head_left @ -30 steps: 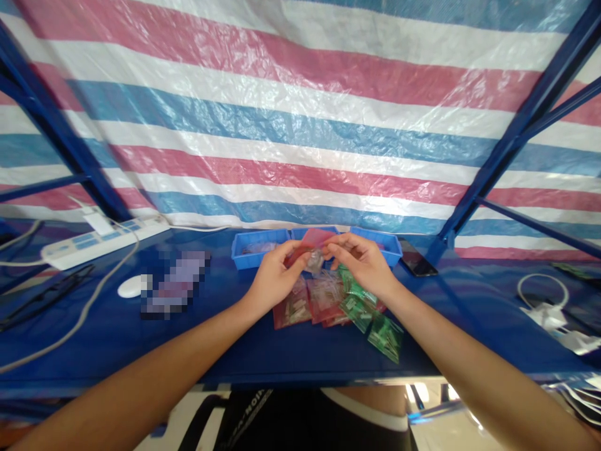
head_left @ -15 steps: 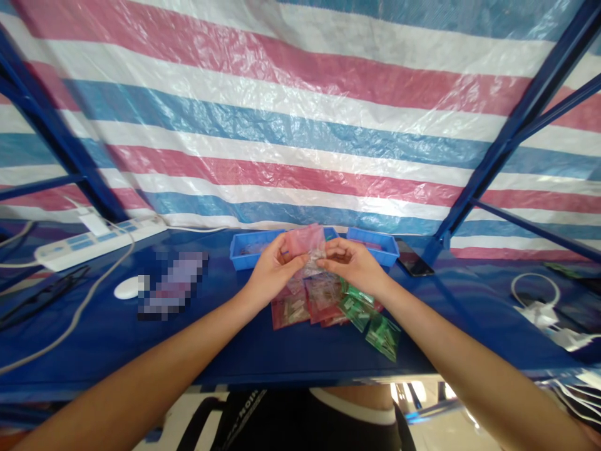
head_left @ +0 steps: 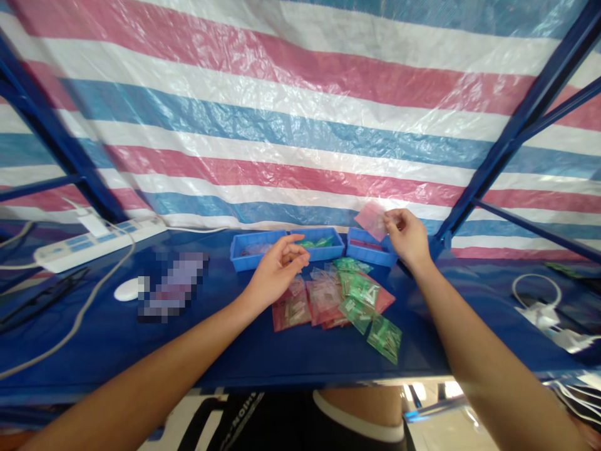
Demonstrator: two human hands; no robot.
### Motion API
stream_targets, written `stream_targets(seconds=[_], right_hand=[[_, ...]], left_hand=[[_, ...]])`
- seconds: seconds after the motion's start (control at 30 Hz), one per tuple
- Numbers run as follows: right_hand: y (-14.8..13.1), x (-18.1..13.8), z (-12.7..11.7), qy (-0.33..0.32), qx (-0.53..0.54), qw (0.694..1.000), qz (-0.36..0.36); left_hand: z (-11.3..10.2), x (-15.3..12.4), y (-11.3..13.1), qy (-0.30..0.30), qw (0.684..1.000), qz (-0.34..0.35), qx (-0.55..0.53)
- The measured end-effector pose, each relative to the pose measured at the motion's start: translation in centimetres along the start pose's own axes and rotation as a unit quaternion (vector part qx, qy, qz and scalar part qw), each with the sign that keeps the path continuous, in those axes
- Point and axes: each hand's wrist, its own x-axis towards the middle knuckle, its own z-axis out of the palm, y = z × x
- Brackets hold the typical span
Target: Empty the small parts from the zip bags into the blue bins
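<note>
My right hand (head_left: 409, 237) pinches a small pink plastic bag (head_left: 372, 219) by its edge, above the right blue bin (head_left: 382, 257). Pink material lies inside that bin. In front of the left blue bin (head_left: 241, 262) hovers my left hand (head_left: 278, 268), its fingers loosely bent and apart, with nothing visible in them. Below and to the right of it, several pink bags (head_left: 291, 311) with small parts inside lie on the table, overlapped by several green bags (head_left: 385, 338). The middle blue bin (head_left: 323, 252) contains green bags.
A white power strip (head_left: 101, 243) and its cable run along the left side. Near them are a round white object (head_left: 129, 289) and a blurred-out item (head_left: 176, 285). Chargers (head_left: 539, 313) lie at the right. Behind the blue table (head_left: 235, 360) hangs striped sheeting (head_left: 300, 131).
My hands have separated. The right one has carried the pink bag rightward to above the right bin, while the left one has let go and stayed near its place.
</note>
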Motion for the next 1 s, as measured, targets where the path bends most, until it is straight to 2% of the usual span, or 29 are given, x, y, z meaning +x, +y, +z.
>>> stream_targets(seconds=[0.07,0.23,0.47,0.73,0.87,1.0], right_hand=[[1.4,0.5,-0.4,-0.061,-0.045,0.997,-0.009],[3.4,1.1,-0.6,-0.141,0.036,0.989,0.005],[3.5,0.7,-0.3,-0.231,-0.011,0.973,-0.012],[3.3,0.3,0.9,-0.239,-0.035,0.970,-0.029],[3.1,0.2,0.8,-0.250,-0.113,0.956,-0.105],[1.6,0.1,0.5,-0.212,-0.149,0.952,-0.161]], left_hand=[[0.1,-0.1,0.0,-0.005,1.000,0.002,0.004],[0.2,-0.4,0.0,-0.018,1.000,0.009,0.014],[0.4,-0.6,0.1,-0.027,0.999,0.014,0.035],[0.6,-1.0,0.7,-0.040,0.988,0.045,0.144],[0.6,-1.2,1.4,-0.043,0.970,0.083,0.225],[0.5,-1.3,1.9,-0.069,0.935,0.132,0.322]])
